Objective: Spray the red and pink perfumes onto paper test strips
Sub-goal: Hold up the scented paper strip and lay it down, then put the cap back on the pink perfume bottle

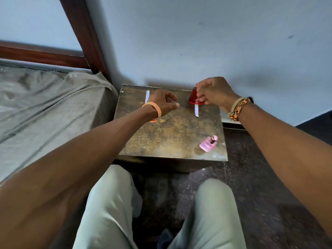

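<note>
Far left: bed (53, 97) w/ a grey sheet, right beside the small table (170, 133). On the table's far-left part lies one paper strip (147, 96), flat, its near end hidden behind the left hand (164, 101). That hand, orange wristband (154, 110) on the wrist, hovers over the table. Its fingers are loosely curled and hold nothing; whether it touches the strip can't be told.

Further right, the second strip (196, 110) lies flat w/ its far end at the base of the red bottle (195, 99). The right hand (214, 90) grips the red bottle from above, fingers bunched round its top. Cap on or off: can't tell, the fingers cover it. The bottle is at the far-right part of the table, on or just above the top. The pink bottle (208, 143) sits well apart near the front-right corner, no hand on it.

Step in hand, prob.: red perfume first, at pick-up or uncapping. Next move likely needs the nozzle freed and aimed at a strip, w/ the left hand lifting or steadying the paper. Pink comes after.
</note>
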Demonstrator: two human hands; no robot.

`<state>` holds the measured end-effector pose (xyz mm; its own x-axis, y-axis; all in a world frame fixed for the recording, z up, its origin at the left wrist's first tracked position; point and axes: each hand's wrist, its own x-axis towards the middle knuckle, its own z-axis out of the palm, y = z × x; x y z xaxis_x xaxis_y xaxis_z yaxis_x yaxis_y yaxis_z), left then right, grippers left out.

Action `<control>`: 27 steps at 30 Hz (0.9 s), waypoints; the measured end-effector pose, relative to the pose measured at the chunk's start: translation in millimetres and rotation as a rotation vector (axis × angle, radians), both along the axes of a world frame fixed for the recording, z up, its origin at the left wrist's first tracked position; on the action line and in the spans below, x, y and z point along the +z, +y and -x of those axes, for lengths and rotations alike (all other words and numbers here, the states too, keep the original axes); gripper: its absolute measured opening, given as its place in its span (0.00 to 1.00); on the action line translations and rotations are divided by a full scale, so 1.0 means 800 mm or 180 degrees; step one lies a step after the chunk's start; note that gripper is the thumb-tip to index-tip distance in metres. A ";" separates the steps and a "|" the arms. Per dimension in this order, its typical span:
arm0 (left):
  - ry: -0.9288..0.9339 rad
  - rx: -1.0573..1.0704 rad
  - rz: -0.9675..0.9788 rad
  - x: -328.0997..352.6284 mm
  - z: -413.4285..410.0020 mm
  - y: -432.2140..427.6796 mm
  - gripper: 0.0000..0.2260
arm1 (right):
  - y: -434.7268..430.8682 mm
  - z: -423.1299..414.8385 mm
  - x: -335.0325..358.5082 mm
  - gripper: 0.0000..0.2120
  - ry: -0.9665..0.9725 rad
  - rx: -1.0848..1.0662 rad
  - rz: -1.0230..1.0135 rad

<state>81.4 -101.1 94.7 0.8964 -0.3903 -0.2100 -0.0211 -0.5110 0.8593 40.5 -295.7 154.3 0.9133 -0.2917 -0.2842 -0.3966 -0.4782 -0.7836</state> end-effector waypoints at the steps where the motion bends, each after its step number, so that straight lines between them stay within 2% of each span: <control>1: 0.0011 -0.0165 -0.0063 0.005 0.016 -0.013 0.09 | -0.013 0.019 0.010 0.08 0.0065 0.0122 0.0151; 5: -0.0113 -0.0747 -0.0575 0.006 0.083 -0.054 0.20 | -0.042 0.099 0.023 0.15 0.0485 0.0780 0.0550; 8: -0.0038 -0.0917 -0.0727 -0.008 0.123 -0.078 0.30 | -0.038 0.144 0.010 0.21 0.0375 0.1365 0.1199; 11: -0.0018 -0.0961 -0.0906 -0.029 0.144 -0.096 0.36 | -0.031 0.169 -0.018 0.13 0.0141 0.1953 0.1973; 13: -0.0025 -0.0876 -0.0935 -0.039 0.152 -0.104 0.35 | -0.031 0.175 -0.038 0.10 0.0144 0.2173 0.2330; 17: 0.0057 -0.0738 -0.0555 -0.073 0.151 -0.120 0.26 | -0.040 0.171 -0.065 0.10 -0.0001 0.2127 0.2666; 22: 0.0135 -0.0525 -0.0288 -0.082 0.151 -0.128 0.14 | -0.045 0.168 -0.073 0.10 -0.0135 0.2033 0.2537; 27: 0.0066 -0.0469 -0.0261 -0.083 0.145 -0.130 0.10 | -0.047 0.168 -0.083 0.10 -0.0166 0.1915 0.2480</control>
<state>-34.7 -205.0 28.3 0.8259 -0.4980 -0.2644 -0.0837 -0.5720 0.8159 -94.3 -332.9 87.6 0.9767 0.1371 -0.1650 0.1081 -0.9789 -0.1733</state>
